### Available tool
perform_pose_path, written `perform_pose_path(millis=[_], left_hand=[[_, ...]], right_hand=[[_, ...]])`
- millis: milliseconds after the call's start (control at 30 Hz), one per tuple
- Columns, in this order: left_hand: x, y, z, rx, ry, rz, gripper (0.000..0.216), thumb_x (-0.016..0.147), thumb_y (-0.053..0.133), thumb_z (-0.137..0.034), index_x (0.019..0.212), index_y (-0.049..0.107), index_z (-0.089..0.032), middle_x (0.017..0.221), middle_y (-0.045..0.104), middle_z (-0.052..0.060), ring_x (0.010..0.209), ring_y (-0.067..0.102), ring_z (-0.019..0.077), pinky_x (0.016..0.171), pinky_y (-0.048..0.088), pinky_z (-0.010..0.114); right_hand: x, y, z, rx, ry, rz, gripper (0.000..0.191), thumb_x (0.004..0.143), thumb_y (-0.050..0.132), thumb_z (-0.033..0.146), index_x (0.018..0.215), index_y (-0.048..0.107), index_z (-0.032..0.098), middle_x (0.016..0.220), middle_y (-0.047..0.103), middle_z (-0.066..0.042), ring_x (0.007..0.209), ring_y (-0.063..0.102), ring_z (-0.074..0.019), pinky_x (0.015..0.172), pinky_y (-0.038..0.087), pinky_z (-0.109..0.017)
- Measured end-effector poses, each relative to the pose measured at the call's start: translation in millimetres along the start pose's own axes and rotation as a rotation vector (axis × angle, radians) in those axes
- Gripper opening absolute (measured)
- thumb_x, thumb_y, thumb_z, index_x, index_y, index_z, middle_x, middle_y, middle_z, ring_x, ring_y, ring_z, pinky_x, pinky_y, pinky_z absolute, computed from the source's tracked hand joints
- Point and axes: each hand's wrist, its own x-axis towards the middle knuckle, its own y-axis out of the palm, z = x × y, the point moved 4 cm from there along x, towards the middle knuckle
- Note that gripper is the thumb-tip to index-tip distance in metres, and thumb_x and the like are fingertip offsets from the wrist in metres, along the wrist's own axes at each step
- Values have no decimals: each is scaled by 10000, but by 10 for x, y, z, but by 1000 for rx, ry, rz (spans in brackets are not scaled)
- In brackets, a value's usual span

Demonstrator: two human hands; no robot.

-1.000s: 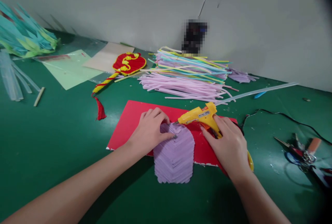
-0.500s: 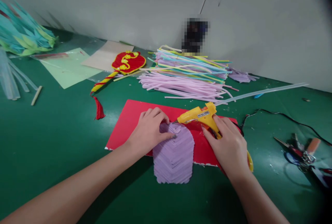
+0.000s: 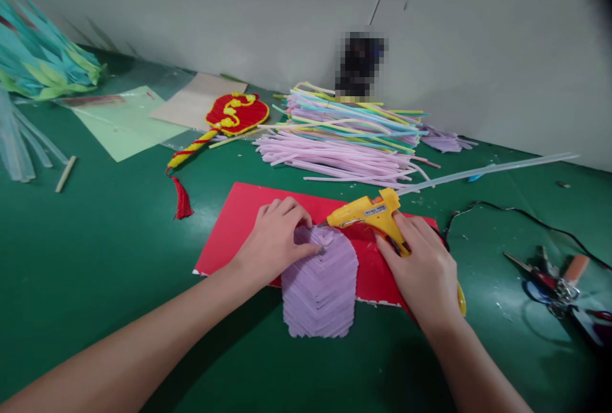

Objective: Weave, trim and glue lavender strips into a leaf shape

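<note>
A lilac panel point(image 3: 319, 292) of pipe cleaners laid in a chevron pattern, rounded at its far end, lies partly over a red sheet point(image 3: 239, 222). My left hand point(image 3: 280, 234) pinches the panel's upper left edge, thumb on top; the fingertips are partly hidden. A yellow hot glue gun point(image 3: 377, 210) is gripped in my right hand point(image 3: 423, 266), with its nozzle at the panel's far edge, close to my left fingers. Out of the gun's back sticks a long clear glue stick point(image 3: 502, 166).
Behind the red sheet lies a pile of coloured pipe cleaners point(image 3: 344, 139). A red and yellow fan-shaped piece point(image 3: 236, 113) with a tassel point(image 3: 182, 199) is at its left. Scissors and tools point(image 3: 554, 282) lie at the right, near a black cord point(image 3: 521, 209).
My right hand and the glue gun have shifted very slightly to the right. My left hand and the lilac panel look unchanged.
</note>
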Motion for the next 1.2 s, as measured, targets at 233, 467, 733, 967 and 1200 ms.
perform_pose_path(millis=[233,467,733,967,1200], left_hand=[[4,-8,-1,4,-6,9,314,666,724,-412,848,565,-211,941,544,3,906,474,212,789,343,361],[0,6,0,5,0,1,319,660,729,-412,842,562,-210,928,543,3,900,475,213,791,341,364],[6,1,4,4,-1,1,319,662,728,-409,851,563,-212,930,543,2,895,471,211,793,341,363],[4,3,10,9,-2,7,327,670,712,-434,862,566,-213,942,541,7,899,471,213,794,344,365],[9,7,10,14,-4,16,324,667,717,-427,855,565,-212,945,545,13,901,473,219,794,348,369]], right_hand=[[2,-10,4,-7,-11,-2,303,852,498,304,1112,569,168,931,628,-80,808,592,-196,707,497,-321],[-3,-6,-10,26,-6,-4,302,852,487,290,1125,566,188,942,626,-77,821,593,-200,706,496,-325],[-7,-10,-19,34,-18,-2,301,858,488,276,1130,564,173,945,629,-86,840,597,-210,708,509,-342],[-9,-8,-29,54,-4,8,298,858,480,267,1132,570,192,954,627,-83,854,597,-213,717,506,-340],[-3,-23,-22,71,7,11,301,857,480,267,1136,571,200,950,627,-84,857,598,-217,733,507,-354]])
